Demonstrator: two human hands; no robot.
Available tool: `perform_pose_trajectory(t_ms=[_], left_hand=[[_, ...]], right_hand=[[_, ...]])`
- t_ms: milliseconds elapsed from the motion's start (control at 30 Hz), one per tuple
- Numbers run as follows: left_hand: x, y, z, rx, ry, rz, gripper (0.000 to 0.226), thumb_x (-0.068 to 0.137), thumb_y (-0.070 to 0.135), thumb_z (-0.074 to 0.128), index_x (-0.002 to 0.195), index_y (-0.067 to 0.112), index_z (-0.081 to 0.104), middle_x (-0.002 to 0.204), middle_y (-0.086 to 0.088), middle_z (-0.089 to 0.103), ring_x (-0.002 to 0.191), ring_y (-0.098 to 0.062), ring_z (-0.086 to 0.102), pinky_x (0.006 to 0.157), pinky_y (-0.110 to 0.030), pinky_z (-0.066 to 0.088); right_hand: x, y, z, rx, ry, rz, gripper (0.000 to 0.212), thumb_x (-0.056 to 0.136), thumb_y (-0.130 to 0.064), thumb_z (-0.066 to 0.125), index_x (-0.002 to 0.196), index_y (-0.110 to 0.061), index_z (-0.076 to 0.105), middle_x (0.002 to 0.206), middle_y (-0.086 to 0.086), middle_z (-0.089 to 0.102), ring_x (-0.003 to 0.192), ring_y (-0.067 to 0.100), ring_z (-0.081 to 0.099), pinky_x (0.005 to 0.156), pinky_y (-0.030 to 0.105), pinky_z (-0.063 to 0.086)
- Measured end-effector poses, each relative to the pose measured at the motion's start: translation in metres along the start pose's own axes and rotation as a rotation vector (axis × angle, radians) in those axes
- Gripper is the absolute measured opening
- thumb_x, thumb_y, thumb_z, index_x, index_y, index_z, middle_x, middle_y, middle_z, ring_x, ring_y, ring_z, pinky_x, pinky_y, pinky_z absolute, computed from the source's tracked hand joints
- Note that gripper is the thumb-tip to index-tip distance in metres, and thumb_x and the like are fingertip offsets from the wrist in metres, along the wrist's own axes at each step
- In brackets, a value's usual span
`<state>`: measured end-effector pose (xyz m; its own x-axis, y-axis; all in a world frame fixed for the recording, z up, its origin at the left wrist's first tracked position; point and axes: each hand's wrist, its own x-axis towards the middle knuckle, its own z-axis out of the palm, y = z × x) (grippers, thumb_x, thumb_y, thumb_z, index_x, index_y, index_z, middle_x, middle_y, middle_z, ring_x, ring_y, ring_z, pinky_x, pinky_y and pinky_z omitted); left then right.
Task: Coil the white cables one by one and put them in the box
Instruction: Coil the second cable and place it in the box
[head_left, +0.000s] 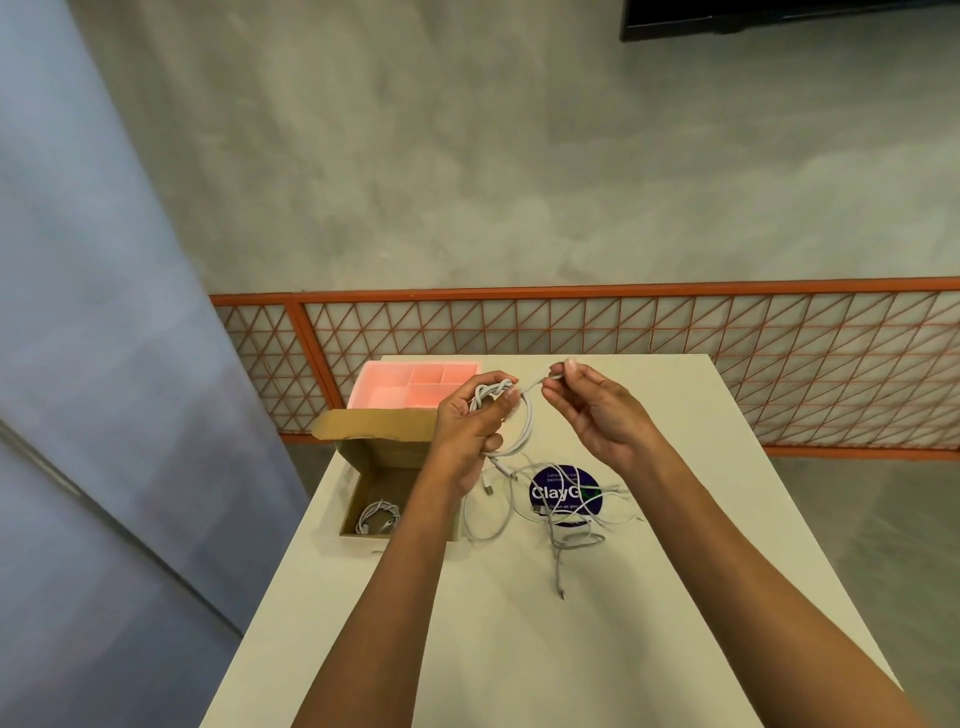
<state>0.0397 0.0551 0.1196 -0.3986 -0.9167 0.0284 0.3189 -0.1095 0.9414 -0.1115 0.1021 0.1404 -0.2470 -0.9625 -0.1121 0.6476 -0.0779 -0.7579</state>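
My left hand (470, 423) grips a partly wound white cable coil (525, 423) above the table, its loops hanging below my fingers. My right hand (592, 408) pinches the free end of that same cable between thumb and fingertips, just to the right of the coil. An open cardboard box (379, 467) sits at the table's left edge, under my left forearm, with one coiled white cable (378, 517) lying inside. Several loose white cables (566, 525) lie tangled on the table below my hands.
A pink divided tray (379, 382) stands behind the box at the table's far left. A round purple sticker (566, 493) lies under the loose cables. The white table (493, 634) ends near an orange lattice railing (675, 364).
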Motion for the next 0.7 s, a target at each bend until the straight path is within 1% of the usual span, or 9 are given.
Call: perform_pose_trajectory(t_ms=[133,267,333,400,467,500,567,600,700], left_hand=[[0.001,0.0,-0.005,-0.028,-0.03,-0.029,0.027,0.071,0.016,0.072,0.097,0.013,0.067,0.079,-0.01,0.053,0.047,-0.007,0.035,0.037,-0.017,0.022],[0.001,-0.001,-0.007,-0.046,-0.026,-0.022,0.027,0.071,0.016,0.072,0.097,0.013,0.066,0.077,-0.008,0.054,0.047,-0.007,0.037,0.037,-0.017,0.022],[0.001,-0.002,-0.006,-0.044,-0.003,-0.016,0.023,0.074,0.014,0.071,0.096,0.014,0.066,0.079,-0.009,0.055,0.049,-0.007,0.039,0.037,-0.016,0.023],[0.001,-0.003,-0.006,-0.034,0.033,-0.016,0.017,0.079,0.01,0.069,0.096,0.014,0.066,0.084,-0.012,0.056,0.052,-0.008,0.04,0.038,-0.016,0.024],[0.001,-0.004,-0.006,-0.013,0.064,-0.013,0.017,0.081,0.009,0.069,0.096,0.015,0.067,0.09,-0.015,0.056,0.055,-0.01,0.041,0.038,-0.017,0.024],[0.001,-0.005,-0.007,0.002,0.079,-0.008,0.017,0.08,0.009,0.07,0.096,0.016,0.068,0.092,-0.016,0.056,0.057,-0.012,0.042,0.039,-0.018,0.024],[0.003,-0.006,-0.007,0.046,0.116,0.005,0.016,0.081,0.009,0.071,0.094,0.018,0.069,0.092,-0.014,0.058,0.063,-0.016,0.043,0.039,-0.019,0.023],[0.004,-0.006,-0.006,0.064,0.135,0.015,0.016,0.081,0.009,0.071,0.093,0.019,0.069,0.09,-0.012,0.059,0.064,-0.017,0.043,0.04,-0.019,0.023],[0.006,-0.008,-0.006,0.075,0.188,0.029,0.015,0.081,0.01,0.072,0.092,0.019,0.069,0.086,-0.006,0.061,0.062,-0.015,0.041,0.04,-0.02,0.023]], right_hand=[[0.004,0.007,0.004,0.061,0.033,0.057,0.02,0.096,-0.011,0.049,0.085,-0.001,0.061,0.062,0.002,0.065,0.056,0.005,0.064,0.06,0.016,0.056],[0.004,0.013,0.011,0.007,0.055,0.101,0.02,0.097,-0.011,0.049,0.084,-0.002,0.062,0.059,0.0,0.064,0.053,0.004,0.063,0.056,0.014,0.055],[0.002,0.021,0.014,-0.114,0.067,0.126,0.019,0.096,-0.012,0.05,0.084,-0.007,0.064,0.061,-0.001,0.063,0.055,0.003,0.06,0.056,0.015,0.053],[-0.001,0.027,0.016,-0.304,0.084,0.122,0.013,0.095,-0.013,0.054,0.086,-0.014,0.064,0.07,0.0,0.063,0.061,0.006,0.056,0.059,0.019,0.047],[-0.004,0.029,0.017,-0.468,0.102,0.099,0.009,0.092,-0.014,0.058,0.088,-0.02,0.062,0.076,0.002,0.066,0.065,0.01,0.059,0.063,0.024,0.04],[-0.005,0.028,0.018,-0.522,0.106,0.088,0.009,0.092,-0.014,0.06,0.088,-0.021,0.061,0.079,0.003,0.067,0.066,0.011,0.06,0.065,0.025,0.039],[-0.006,0.026,0.019,-0.613,0.089,0.073,0.007,0.093,-0.014,0.058,0.09,-0.02,0.061,0.084,0.005,0.068,0.069,0.012,0.061,0.068,0.027,0.039],[-0.007,0.025,0.021,-0.653,0.069,0.072,0.007,0.095,-0.015,0.055,0.094,-0.017,0.062,0.085,0.005,0.068,0.071,0.012,0.06,0.069,0.027,0.04],[-0.007,0.023,0.024,-0.721,-0.02,0.091,0.024,0.1,-0.023,0.044,0.11,-0.009,0.061,0.085,0.001,0.065,0.076,0.01,0.056,0.072,0.026,0.043]])
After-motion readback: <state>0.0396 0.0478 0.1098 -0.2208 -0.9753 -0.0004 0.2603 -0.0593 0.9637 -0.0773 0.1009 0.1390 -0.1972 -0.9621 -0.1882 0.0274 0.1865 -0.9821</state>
